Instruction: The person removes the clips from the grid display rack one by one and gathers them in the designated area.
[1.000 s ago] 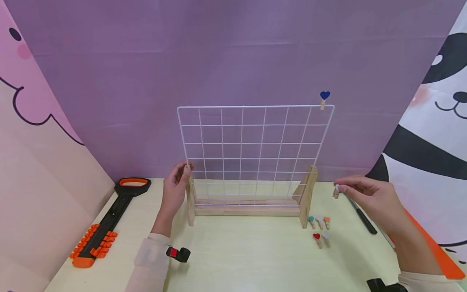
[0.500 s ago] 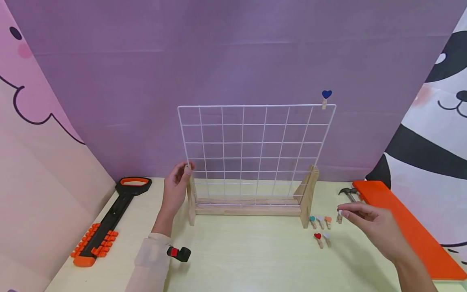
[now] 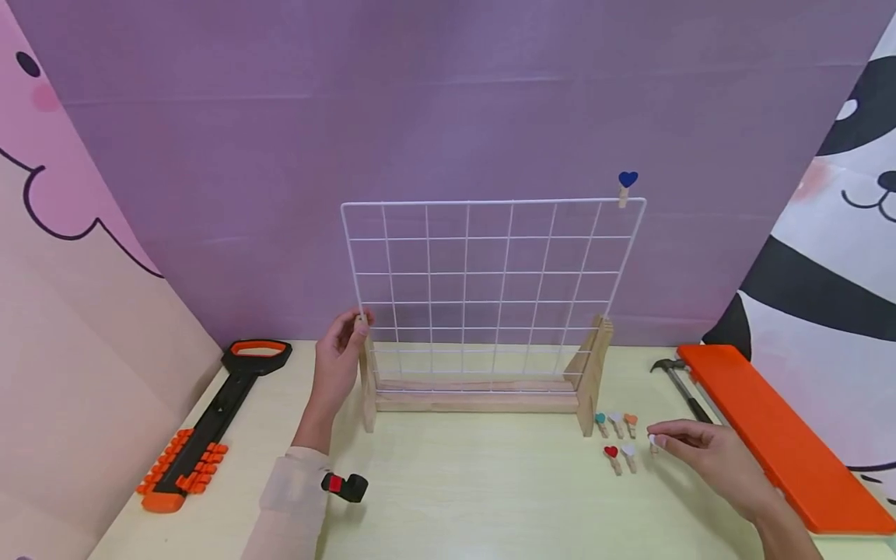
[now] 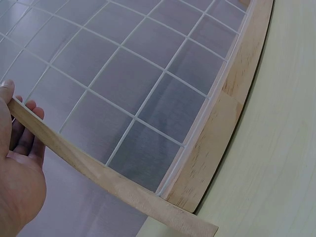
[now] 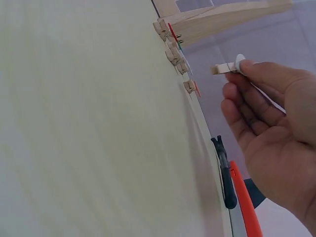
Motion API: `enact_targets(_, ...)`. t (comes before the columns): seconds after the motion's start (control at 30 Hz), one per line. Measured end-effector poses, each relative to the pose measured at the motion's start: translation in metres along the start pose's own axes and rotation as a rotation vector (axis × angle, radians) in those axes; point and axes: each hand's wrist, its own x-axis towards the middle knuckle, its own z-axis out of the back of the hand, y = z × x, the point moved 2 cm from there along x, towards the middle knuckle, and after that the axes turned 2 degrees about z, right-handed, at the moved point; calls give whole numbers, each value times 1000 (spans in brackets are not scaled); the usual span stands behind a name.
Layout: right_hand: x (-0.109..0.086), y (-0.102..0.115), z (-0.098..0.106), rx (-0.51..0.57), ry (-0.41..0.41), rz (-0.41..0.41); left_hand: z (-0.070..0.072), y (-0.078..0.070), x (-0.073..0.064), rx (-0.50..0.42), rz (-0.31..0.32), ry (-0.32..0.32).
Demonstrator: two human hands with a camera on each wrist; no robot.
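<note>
A white wire grid stands upright in a wooden stand. My left hand grips the top of the stand's left upright, thumb in front and fingers behind, as the left wrist view also shows. Between thumb and fingertips my right hand pinches a small wooden clothespin with a white heart, held just above the table. Left of that hand lie several heart clothespins: teal, white and orange behind, a red one and a white one in front. A blue-heart clothespin is clipped to the grid's top right.
A hammer lies behind my right hand, beside a long orange case lid. At the far left of the table lies a black-and-orange tool. A purple backdrop hangs behind the grid.
My right hand has come down and toward me with the white-heart clothespin, to beside the other clothespins, uncovering the hammer and orange lid. The left hand keeps its place on the stand.
</note>
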Motion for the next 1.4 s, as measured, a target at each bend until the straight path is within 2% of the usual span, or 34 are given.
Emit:
enact_targets(0.33,3,-13,-13,15,16,71,-1,1,0,-8,-13,1)
enact_targets(0.5,4,-17,-16,9,0,106,-1,1,0,-1,-5,0)
enact_targets(0.7,5,-20,-18,-17,-13,158,-2,0,0,-3,-26,4)
enact_targets(1.03,8,-21,-23,-57,-21,128,0,-1,-2,0,-22,-8)
enact_targets(1.23,7,-22,-22,-82,-53,119,-3,-1,-1,-10,-24,-2)
enact_targets(1.4,5,-19,-19,-98,-59,112,-3,0,-1,-10,-3,-2)
